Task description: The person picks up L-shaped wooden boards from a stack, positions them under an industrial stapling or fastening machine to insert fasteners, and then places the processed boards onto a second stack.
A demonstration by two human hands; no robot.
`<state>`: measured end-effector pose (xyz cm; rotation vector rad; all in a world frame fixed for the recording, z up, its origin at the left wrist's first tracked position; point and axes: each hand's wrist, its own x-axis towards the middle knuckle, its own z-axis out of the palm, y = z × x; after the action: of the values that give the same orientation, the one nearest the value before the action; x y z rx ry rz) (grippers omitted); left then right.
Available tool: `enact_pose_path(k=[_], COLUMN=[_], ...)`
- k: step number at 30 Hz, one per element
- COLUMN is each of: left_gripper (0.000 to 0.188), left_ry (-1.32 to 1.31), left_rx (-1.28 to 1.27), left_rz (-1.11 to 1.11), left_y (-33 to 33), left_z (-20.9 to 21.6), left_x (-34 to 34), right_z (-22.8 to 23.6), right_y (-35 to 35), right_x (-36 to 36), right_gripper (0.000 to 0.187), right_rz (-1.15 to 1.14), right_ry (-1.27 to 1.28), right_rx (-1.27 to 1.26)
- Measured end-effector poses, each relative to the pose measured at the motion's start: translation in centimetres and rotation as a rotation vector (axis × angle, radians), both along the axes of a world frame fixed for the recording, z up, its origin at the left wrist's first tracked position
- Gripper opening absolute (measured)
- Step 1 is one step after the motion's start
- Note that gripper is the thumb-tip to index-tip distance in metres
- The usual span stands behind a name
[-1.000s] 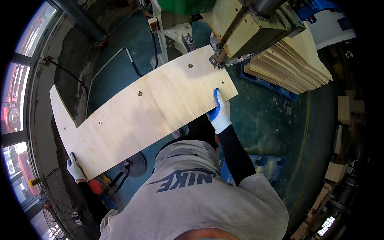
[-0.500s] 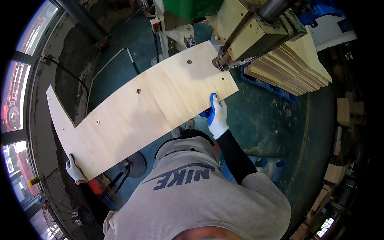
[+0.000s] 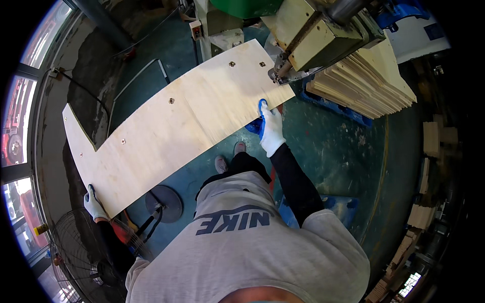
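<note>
A large curved plywood panel [image 3: 166, 131] with a notched left end stretches across the view, held by both gloved hands. Several metal fittings [image 3: 172, 101] are set in its face. My left hand [image 3: 94, 203] grips the lower left corner, thumb on top and fingers hidden beneath. At the near edge, toward the right end, my right hand [image 3: 272, 130] is closed on the panel with its blue-coated thumb above. The panel's right end lies under the working head [image 3: 279, 69] of a pale green machine [image 3: 323, 45]; whether they touch I cannot tell.
Stacked plywood panels [image 3: 364, 83] rest on a blue pallet [image 3: 338, 108] right of the machine. A wire-cage fan [image 3: 76, 257] stands at lower left, near a round dark base [image 3: 164, 204]. Wood pieces [image 3: 423, 216] line the right side. A green container [image 3: 247, 7] is at the top.
Both hands have shifted the panel away from me and slightly left at its right end. A fitting formerly under the machine head now shows; the bare hole beside it is now hidden.
</note>
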<state>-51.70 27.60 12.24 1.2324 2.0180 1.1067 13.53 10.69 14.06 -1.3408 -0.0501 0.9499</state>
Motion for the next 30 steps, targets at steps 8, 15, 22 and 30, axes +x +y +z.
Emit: enact_pose_path(k=[8, 15, 22, 30], left_gripper=[0.04, 0.038, 0.04, 0.039], left_ry=[0.007, -0.028, -0.027, 0.311], left_rx=[-0.026, -0.033, 0.004, -0.004], left_rz=[-0.004, -0.05, -0.033, -0.21], left_y=[0.9, 0.7, -1.7, -3.1], left_z=[1.5, 1.3, 2.5, 9.3], left_x=[1.1, -1.0, -0.9, -7.7], right_z=[-0.3, -1.5, -1.3, 1.1], right_y=[-0.1, -0.1, -0.8, -11.4], right_x=[0.1, 0.7, 2.0, -0.3], right_gripper=[0.039, 0.035, 0.021, 0.043], right_rz=[0.034, -0.005, 0.106, 0.259], right_ry=[-0.052, -0.012, 0.132, 0.312], right_rx=[-0.02, -0.081, 0.214, 0.281])
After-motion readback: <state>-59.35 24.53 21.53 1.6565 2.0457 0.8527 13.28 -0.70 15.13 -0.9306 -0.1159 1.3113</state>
